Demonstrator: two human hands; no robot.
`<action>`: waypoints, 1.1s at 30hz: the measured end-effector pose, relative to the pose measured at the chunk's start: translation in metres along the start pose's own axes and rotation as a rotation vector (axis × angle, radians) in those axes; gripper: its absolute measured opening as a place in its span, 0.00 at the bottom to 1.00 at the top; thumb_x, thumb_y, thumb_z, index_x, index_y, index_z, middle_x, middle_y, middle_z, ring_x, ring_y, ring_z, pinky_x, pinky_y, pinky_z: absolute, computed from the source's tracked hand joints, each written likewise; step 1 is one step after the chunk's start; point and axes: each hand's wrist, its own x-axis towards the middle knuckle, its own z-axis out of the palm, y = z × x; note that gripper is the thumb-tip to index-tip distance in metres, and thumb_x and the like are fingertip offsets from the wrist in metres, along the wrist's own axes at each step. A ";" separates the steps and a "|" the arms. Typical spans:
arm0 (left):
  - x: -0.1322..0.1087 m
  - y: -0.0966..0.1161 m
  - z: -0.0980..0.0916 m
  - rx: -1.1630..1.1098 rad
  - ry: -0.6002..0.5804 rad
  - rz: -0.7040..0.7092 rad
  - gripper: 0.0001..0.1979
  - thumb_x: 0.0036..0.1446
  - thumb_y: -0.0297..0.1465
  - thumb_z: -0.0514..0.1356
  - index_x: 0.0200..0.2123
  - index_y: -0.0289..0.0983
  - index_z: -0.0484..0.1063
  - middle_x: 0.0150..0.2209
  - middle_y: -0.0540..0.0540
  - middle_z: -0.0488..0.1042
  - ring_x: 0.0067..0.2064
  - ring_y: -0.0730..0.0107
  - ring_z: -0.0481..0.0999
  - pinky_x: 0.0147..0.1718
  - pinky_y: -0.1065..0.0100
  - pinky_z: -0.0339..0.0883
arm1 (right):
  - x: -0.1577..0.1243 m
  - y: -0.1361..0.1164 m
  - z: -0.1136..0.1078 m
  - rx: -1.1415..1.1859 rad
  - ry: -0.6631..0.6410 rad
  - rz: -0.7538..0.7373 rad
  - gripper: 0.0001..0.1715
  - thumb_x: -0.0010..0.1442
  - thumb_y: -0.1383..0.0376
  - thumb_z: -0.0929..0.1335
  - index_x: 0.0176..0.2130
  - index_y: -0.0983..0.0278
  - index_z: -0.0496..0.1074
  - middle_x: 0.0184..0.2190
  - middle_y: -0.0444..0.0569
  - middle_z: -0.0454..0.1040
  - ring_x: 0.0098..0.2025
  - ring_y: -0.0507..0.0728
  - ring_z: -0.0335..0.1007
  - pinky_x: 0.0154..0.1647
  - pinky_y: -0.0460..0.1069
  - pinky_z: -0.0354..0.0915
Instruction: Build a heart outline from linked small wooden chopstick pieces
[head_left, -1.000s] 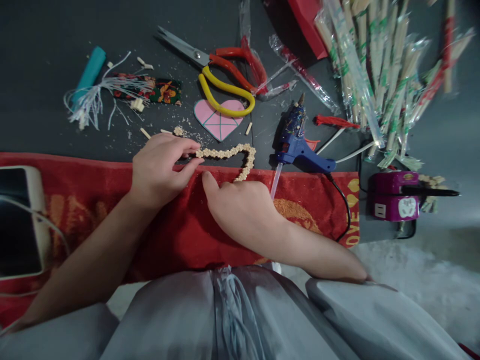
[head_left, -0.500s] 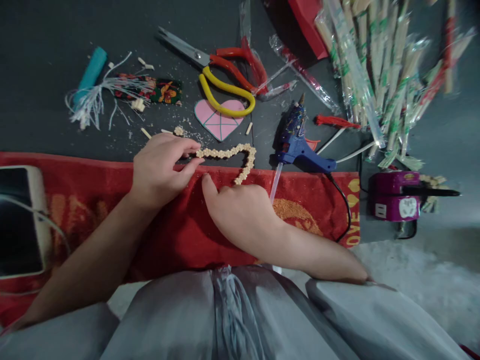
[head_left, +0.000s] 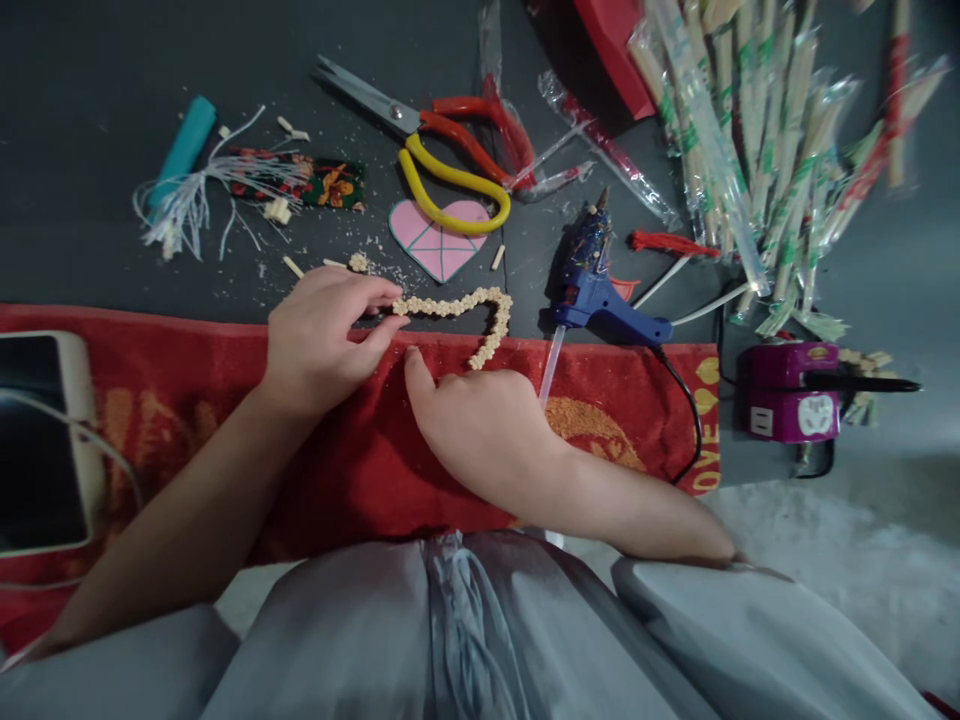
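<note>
My left hand pinches one end of a knobbly cream strip of small clustered pieces between thumb and forefinger. From those fingertips the strip runs right, then bends down toward my right hand. That hand lies palm down over the red towel, its thumb stretched out to the left. Its other fingers curl under and are hidden, so whether they grip the strip's lower end does not show. Just beyond the strip, a pink paper heart with dark lines lies partly under the scissors' yellow handle.
Scissors lie open beyond the heart. A blue hot glue gun rests at right, its cord leading across the towel. Further right are wrapped stick bundles and a purple power adapter. A phone is at left, near a white-thread tassel.
</note>
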 end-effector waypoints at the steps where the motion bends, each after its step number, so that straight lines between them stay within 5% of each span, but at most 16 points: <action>1: 0.000 0.000 0.000 0.001 -0.003 -0.002 0.07 0.65 0.36 0.62 0.43 0.42 0.78 0.37 0.54 0.82 0.43 0.67 0.79 0.47 0.67 0.72 | 0.000 0.001 0.000 0.001 0.012 0.003 0.33 0.66 0.78 0.54 0.65 0.73 0.67 0.27 0.58 0.81 0.27 0.59 0.80 0.20 0.47 0.56; 6: -0.001 -0.003 0.002 0.005 0.041 0.068 0.08 0.65 0.37 0.63 0.44 0.42 0.77 0.37 0.52 0.81 0.41 0.66 0.79 0.45 0.65 0.73 | 0.001 0.010 -0.003 0.019 0.075 0.054 0.23 0.66 0.75 0.56 0.43 0.66 0.77 0.28 0.55 0.81 0.30 0.61 0.81 0.21 0.49 0.47; 9: -0.001 -0.004 0.003 0.005 0.062 0.083 0.07 0.64 0.34 0.64 0.43 0.40 0.77 0.36 0.51 0.81 0.40 0.66 0.79 0.43 0.65 0.73 | 0.000 0.017 -0.007 -0.008 0.109 0.128 0.20 0.69 0.71 0.58 0.39 0.66 0.77 0.29 0.56 0.82 0.31 0.61 0.80 0.22 0.49 0.45; 25: -0.002 -0.010 0.007 -0.040 0.009 0.065 0.05 0.63 0.31 0.63 0.43 0.42 0.75 0.38 0.48 0.80 0.44 0.60 0.79 0.47 0.61 0.72 | -0.004 0.054 -0.033 0.035 0.177 0.317 0.15 0.65 0.67 0.63 0.43 0.65 0.79 0.40 0.56 0.83 0.42 0.64 0.78 0.34 0.51 0.54; 33: -0.003 -0.010 0.007 -0.038 0.000 0.036 0.06 0.64 0.32 0.63 0.44 0.43 0.75 0.40 0.49 0.81 0.46 0.59 0.80 0.49 0.60 0.72 | -0.002 0.072 -0.029 0.193 0.245 0.400 0.26 0.65 0.73 0.57 0.52 0.64 0.78 0.47 0.55 0.83 0.46 0.62 0.77 0.42 0.52 0.61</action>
